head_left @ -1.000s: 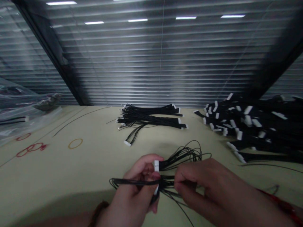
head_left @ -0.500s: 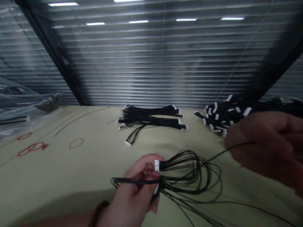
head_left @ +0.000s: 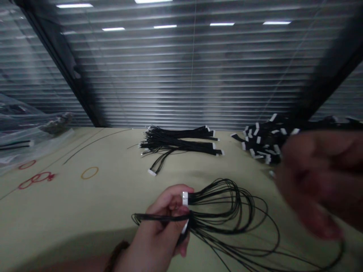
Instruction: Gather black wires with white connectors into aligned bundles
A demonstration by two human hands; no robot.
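Observation:
A wire harness of thin black wires (head_left: 238, 211) with white plug connectors (head_left: 185, 198) is gripped in my left hand (head_left: 159, 230). Its fingers and thumb close around the connector end, and the wires loop out to the right. A short folded part of the bundle lies across the thumb toward the left. My right hand (head_left: 320, 177), blurred by motion, is raised at the right with fingers curled. One black wire (head_left: 342, 247) curves up to its fingertips. A small pale tip (head_left: 271, 173) shows at the hand's left edge; what it belongs to is unclear.
A stack of black harnesses (head_left: 181, 141) lies at the back middle of the table (head_left: 107, 204). A bigger pile with white connectors (head_left: 258, 141) is at the back right. Plastic bags (head_left: 34, 132), red rubber bands (head_left: 36, 179) and a yellow band (head_left: 89, 173) lie left. Blinds (head_left: 170, 75) rise behind.
My right hand has turned and shifted slightly right, its fingertips now lower. The wire stretched to it before now sags in a wider curve. My left hand keeps its grip on the harness.

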